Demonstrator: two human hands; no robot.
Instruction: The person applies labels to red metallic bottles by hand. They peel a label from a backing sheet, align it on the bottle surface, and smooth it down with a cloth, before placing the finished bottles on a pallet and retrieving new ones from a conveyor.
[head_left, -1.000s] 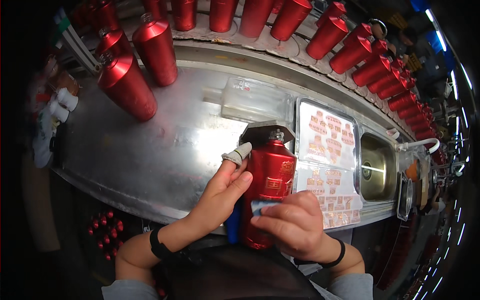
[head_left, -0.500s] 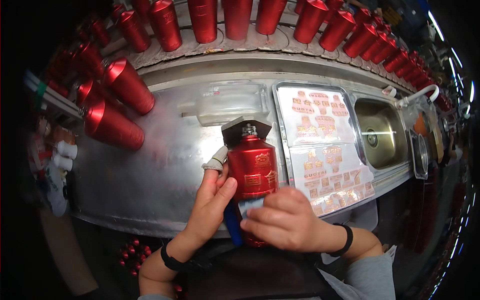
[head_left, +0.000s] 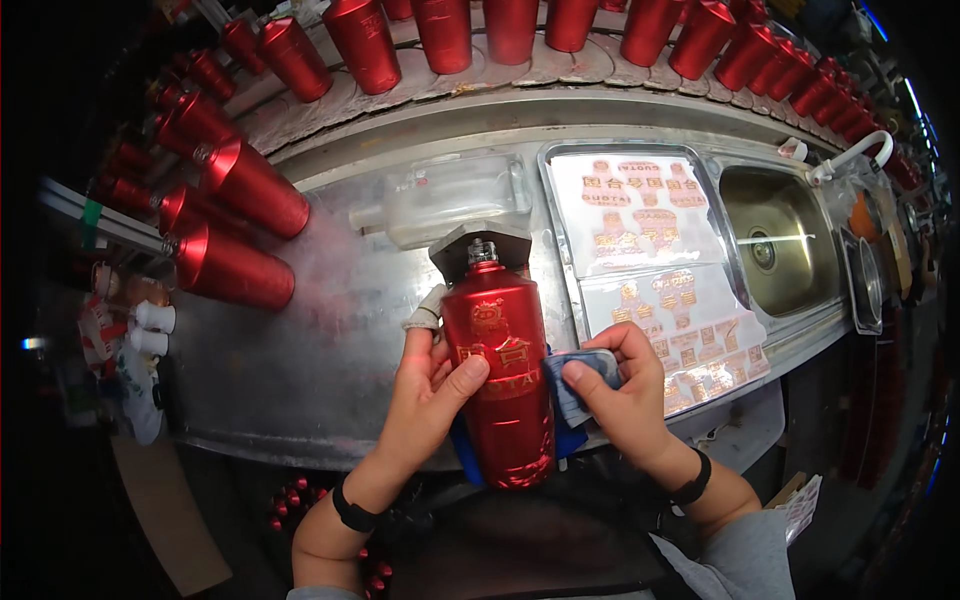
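A glossy red bottle [head_left: 510, 425] with gold decals on its front lies tilted before me, its clear threaded neck against a dark angled rest [head_left: 512, 247]. My left hand [head_left: 415, 400] grips its left side, the thumb on the front near the gold lettering. A pale finger cover [head_left: 426, 308] sits on one of that hand's fingers. At the bottle's right side, my right hand [head_left: 637, 392] pinches a folded blue-grey cloth [head_left: 570, 385], close against the bottle's edge. Blue material [head_left: 568, 440] shows under the bottle.
A metal tray [head_left: 563, 235] with sheets of gold decals [head_left: 625, 225] lies to the right, next to a sink [head_left: 775, 250]. Several red bottles [head_left: 235, 272] stand at left on the metal worktop [head_left: 260, 370]. More line the conveyor [head_left: 560, 78] behind. A clear container [head_left: 460, 205] sits mid-worktop.
My right hand has moved with the cloth from the bottle's lower front to its right side, uncovering the front. The bottles on the conveyor appear further right.
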